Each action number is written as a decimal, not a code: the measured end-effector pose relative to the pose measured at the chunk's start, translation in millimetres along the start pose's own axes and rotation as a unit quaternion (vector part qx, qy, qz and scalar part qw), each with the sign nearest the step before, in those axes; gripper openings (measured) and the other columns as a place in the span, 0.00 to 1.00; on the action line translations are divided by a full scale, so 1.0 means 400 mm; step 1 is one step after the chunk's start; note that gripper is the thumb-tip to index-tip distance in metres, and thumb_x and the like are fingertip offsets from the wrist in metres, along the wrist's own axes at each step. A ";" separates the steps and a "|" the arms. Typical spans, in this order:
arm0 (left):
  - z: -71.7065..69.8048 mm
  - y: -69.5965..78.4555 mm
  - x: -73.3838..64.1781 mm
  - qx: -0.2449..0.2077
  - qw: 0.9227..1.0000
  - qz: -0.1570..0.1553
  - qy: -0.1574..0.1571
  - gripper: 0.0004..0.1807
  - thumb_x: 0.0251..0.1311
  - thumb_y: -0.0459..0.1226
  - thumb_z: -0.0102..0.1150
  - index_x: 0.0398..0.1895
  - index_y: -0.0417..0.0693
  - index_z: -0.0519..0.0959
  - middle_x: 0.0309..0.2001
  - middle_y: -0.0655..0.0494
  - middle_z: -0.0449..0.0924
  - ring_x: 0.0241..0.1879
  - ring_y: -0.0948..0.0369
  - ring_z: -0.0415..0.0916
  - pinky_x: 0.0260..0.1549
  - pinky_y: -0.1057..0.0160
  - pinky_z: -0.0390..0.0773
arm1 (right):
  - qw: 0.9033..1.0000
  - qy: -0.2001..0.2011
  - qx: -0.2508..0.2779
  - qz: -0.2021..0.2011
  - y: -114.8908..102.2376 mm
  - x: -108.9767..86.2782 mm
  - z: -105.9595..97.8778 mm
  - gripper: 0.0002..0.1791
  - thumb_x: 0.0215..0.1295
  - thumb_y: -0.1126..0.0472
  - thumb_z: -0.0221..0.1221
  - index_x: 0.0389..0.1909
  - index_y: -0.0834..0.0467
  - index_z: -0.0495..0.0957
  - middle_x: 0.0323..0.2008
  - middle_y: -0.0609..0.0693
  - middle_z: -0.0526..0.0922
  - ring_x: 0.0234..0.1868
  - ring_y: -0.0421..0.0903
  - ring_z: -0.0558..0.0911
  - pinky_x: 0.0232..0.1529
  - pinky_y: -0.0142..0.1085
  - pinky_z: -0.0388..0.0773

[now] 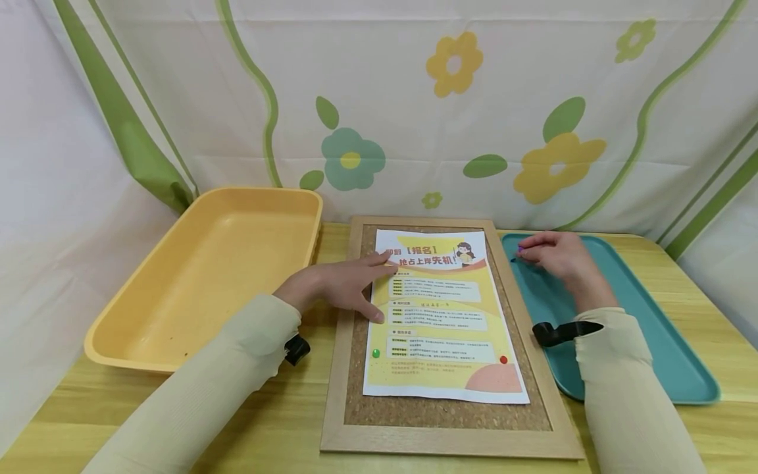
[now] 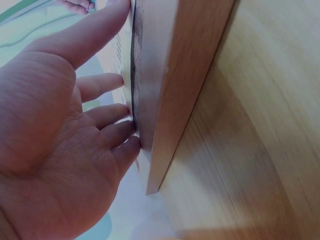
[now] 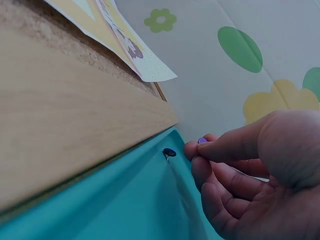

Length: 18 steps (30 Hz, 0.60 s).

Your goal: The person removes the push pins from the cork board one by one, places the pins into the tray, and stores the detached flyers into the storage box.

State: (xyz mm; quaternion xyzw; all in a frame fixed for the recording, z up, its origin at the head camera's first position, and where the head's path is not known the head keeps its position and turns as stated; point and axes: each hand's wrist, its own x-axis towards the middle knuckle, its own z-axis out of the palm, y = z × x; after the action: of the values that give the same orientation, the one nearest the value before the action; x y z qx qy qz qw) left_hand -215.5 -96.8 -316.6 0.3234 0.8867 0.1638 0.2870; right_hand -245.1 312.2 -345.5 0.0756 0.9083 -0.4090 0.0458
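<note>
A person's left hand (image 1: 340,284), fingers spread and gripping nothing, rested at the left edge of a printed yellow poster (image 1: 438,319) lying on a wood-framed cork board (image 1: 450,440), while the right hand (image 1: 559,258) pinched a purple pushpin (image 3: 202,141) between thumb and fingertips over the far left corner of a teal tray (image 1: 628,309). A dark pushpin (image 3: 170,152) lay in that same corner, just beside the pinching fingers. A green pushpin (image 1: 376,353) stood near the poster's near left corner, a red one (image 1: 503,360) near its near right. A yellow tray (image 1: 231,276) sat left of the board on the wooden table (image 1: 266,421), with a flower-patterned cloth (image 1: 403,105) hanging at the far side.
</note>
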 end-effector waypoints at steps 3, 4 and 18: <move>0.001 0.001 0.000 -0.001 1.000 -0.001 0.001 0.55 0.68 0.52 0.70 0.88 0.51 0.46 0.89 0.53 0.27 0.88 0.49 0.30 0.85 0.44 0.45 | 1.000 -0.001 0.000 -0.005 0.000 0.000 0.002 0.20 0.76 0.55 0.63 0.61 0.65 0.82 0.32 0.28 0.83 0.38 0.35 0.80 0.41 0.30 0.80; 0.002 0.001 0.001 -0.001 1.000 -0.001 0.001 0.55 0.68 0.52 0.70 0.88 0.52 0.46 0.89 0.53 0.27 0.88 0.49 0.30 0.85 0.43 0.45 | 1.000 -0.002 -0.001 -0.008 0.000 0.000 0.003 0.20 0.76 0.56 0.63 0.60 0.65 0.82 0.32 0.28 0.83 0.38 0.36 0.80 0.40 0.30 0.80; -0.002 0.001 0.001 0.001 1.000 -0.004 -0.002 0.56 0.68 0.52 0.70 0.88 0.52 0.46 0.89 0.54 0.26 0.88 0.50 0.29 0.85 0.44 0.45 | 1.000 -0.006 -0.018 -0.009 0.004 0.002 0.008 0.21 0.76 0.54 0.63 0.59 0.66 0.83 0.34 0.33 0.84 0.38 0.38 0.81 0.40 0.30 0.79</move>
State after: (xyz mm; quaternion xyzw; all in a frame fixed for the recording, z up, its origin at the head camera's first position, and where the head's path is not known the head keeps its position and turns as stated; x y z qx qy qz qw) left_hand -215.8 -96.3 -315.9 0.3202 0.8876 0.1615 0.2891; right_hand -245.4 310.9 -348.8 0.0641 0.9159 -0.3933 0.0493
